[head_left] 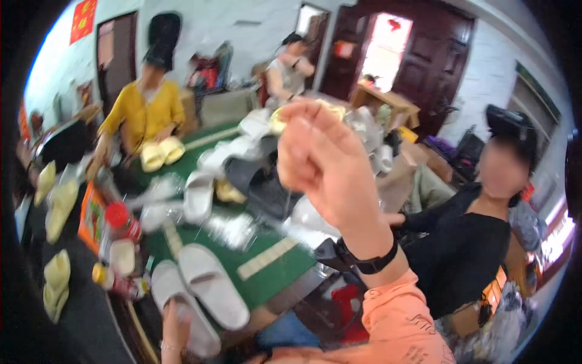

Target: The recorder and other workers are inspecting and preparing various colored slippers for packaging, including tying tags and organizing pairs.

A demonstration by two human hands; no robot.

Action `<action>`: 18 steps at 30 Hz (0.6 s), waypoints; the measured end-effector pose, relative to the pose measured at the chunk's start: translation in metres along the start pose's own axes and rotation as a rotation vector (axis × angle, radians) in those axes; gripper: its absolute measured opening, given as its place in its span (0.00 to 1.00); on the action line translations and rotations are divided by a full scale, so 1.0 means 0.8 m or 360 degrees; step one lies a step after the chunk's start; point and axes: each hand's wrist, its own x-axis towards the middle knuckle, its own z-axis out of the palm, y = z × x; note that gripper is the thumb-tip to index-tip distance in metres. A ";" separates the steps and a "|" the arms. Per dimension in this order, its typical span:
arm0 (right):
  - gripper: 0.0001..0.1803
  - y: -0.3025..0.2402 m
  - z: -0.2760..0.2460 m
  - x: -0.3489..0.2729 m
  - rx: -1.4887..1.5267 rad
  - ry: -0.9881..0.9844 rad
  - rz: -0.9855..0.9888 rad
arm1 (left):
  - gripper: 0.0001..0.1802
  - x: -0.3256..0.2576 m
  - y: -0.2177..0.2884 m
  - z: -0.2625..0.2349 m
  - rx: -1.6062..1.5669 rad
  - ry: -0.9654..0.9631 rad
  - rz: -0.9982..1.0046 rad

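Two white slippers lie side by side at the near edge of the green table. My left hand (174,326) is closed on the left white slipper (191,327), gripping it around its strap; part of the fingers is hidden. Its mate, the right white slipper (213,285), rests flat beside it, untouched. My right hand (321,161) is raised high over the table with its fingers curled together and a black band on the wrist. Whatever those fingers may hold is too small or hidden to make out. Behind it sits a dark slipper (257,182).
White slippers (198,197) and clear plastic bags (233,229) crowd the green table (273,280). A red-lidded jar (123,219) and a bottle (118,282) stand left. Yellow slippers (56,285) lie on a dark surface. People sit around: yellow top (142,112), black top (461,242), another behind.
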 end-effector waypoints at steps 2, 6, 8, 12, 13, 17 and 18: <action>0.06 0.072 -0.002 -0.038 -0.0035 0.0015 0.0522 | 0.34 0.020 0.057 -0.025 -0.0622 -0.0129 -0.0132; 0.07 0.220 -0.023 -0.118 -0.0358 -0.0046 0.1197 | 0.31 0.061 0.096 -0.005 -0.0497 -0.0176 -0.0135; 0.07 0.283 -0.031 -0.151 -0.0343 -0.0095 0.1357 | 0.32 0.056 0.104 -0.007 -0.0568 -0.0114 -0.0195; 0.09 0.342 -0.034 -0.190 -0.1246 -0.0129 0.0938 | 0.29 0.043 0.090 -0.010 -0.0638 -0.0141 -0.0107; 0.10 0.350 -0.033 -0.192 -0.1458 -0.0067 0.0795 | 0.26 0.043 0.082 -0.013 -0.0615 -0.0172 0.0008; 0.11 0.388 -0.019 -0.179 -0.1839 -0.0444 0.0705 | 0.20 0.050 0.066 -0.045 -0.0340 -0.0203 -0.0046; 0.12 0.408 -0.005 -0.186 -0.1784 -0.0223 0.0683 | 0.18 0.043 0.058 -0.042 -0.0238 -0.0131 0.0021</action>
